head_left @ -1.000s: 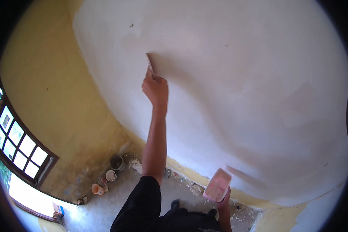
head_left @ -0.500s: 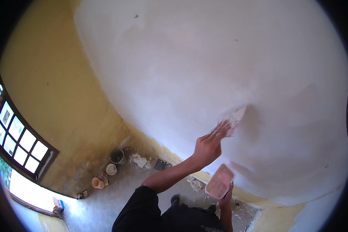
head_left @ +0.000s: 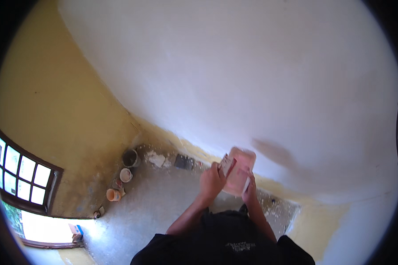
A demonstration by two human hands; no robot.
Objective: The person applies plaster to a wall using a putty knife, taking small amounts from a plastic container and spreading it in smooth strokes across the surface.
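My left hand (head_left: 211, 181) is closed around a putty knife (head_left: 228, 164), its pale, smeared blade over the left side of a pink plastic tray (head_left: 247, 157). The tray is shallow and rectangular with rounded corners, and pinkish-white paste seems to coat its inside. From the right, my right hand (head_left: 250, 190) grips the tray's near right edge. Both hands are close together in front of my body, away from the white-coated wall (head_left: 199, 88). Part of the knife's handle is hidden by my fingers.
A yellow wall (head_left: 53, 110) with a barred window (head_left: 22, 170) rises on the left. Along its foot stand a dark bucket (head_left: 130, 157), a white bucket (head_left: 126, 175) and an orange tub (head_left: 113, 194). Rubble (head_left: 155, 159) and a dark flat slab (head_left: 183, 162) lie on the floor.
My left hand has come off the white wall, moving down and left with the putty knife to the tray. The tray, in my right hand, has risen and shifted slightly left in view.
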